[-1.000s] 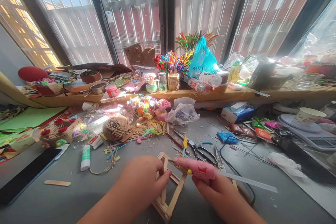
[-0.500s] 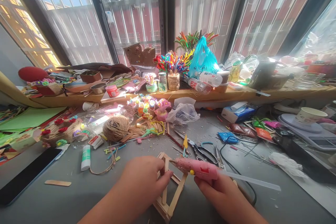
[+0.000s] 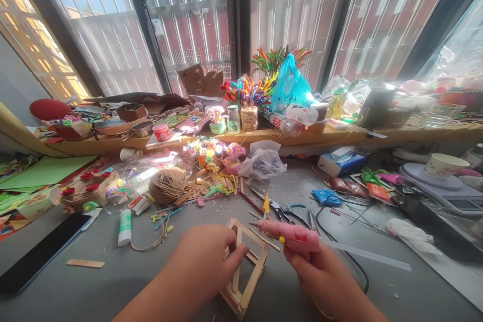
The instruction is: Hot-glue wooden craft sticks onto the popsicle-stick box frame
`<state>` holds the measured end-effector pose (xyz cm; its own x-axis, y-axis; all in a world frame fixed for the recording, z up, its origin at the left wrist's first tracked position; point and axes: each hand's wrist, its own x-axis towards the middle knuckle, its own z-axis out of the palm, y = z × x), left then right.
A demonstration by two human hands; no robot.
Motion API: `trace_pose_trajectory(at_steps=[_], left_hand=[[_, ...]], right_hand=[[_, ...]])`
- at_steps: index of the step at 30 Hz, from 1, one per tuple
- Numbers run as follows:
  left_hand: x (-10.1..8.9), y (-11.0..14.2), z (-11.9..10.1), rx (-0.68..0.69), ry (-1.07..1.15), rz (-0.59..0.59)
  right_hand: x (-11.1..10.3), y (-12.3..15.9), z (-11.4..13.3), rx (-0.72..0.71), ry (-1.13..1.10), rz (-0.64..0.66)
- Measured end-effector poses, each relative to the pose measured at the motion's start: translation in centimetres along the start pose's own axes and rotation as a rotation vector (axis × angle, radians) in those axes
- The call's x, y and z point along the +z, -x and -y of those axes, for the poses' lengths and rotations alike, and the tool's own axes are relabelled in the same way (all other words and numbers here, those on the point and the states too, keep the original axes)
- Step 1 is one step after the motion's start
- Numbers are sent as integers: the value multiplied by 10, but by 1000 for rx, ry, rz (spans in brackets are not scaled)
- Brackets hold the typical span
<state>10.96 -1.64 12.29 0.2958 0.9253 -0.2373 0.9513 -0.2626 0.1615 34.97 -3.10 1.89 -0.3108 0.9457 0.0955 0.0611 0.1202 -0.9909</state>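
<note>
At the lower centre of the frame, an open, box-like frame of pale wooden craft sticks (image 3: pixel 253 277) rests tilted on a grey desk (image 3: pixel 86 292). The left hand (image 3: pixel 206 251) pinches one of its sticks between thumb and fingers, apparently to steady it. Right of this, the right hand (image 3: pixel 326 271) wraps around a pink plastic glue gun (image 3: pixel 292 235), its nozzle pointing left, just beside the stick frame without touching it, seemingly angled to keep the fingers clear of the tip. A long translucent glue rod (image 3: pixel 372 255) extends behind the gun. The trigger finger is hard to make out.

At lower left lies a black smartphone (image 3: pixel 45 251). Farther back are a white-and-green capped tube (image 3: pixel 125 228), a ball of brown twine (image 3: pixel 168 184) and, partly behind the gun, dark-handled metal scissors (image 3: pixel 281 210). Across the middle, a wooden ledge (image 3: pixel 339 137) carries a bright blue plastic bag (image 3: pixel 292 85) beneath barred windows (image 3: pixel 188 20).
</note>
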Motion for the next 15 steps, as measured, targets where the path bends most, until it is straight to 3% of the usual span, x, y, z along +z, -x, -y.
trace_pose_trajectory(at_steps=[4,8,12,15], left_hand=[[5,3,6,45,46,-69],[11,7,20,134,153,-233],[16,12,41,456,260,-364],[17,15,54,680,173,-334]], right_hand=[[1,0,0,-1,-24,-31],[1,0,-1,23,-39,-80],[0,0,-1,19,-37,-100],[0,-1,-3,-17,-40,-83]])
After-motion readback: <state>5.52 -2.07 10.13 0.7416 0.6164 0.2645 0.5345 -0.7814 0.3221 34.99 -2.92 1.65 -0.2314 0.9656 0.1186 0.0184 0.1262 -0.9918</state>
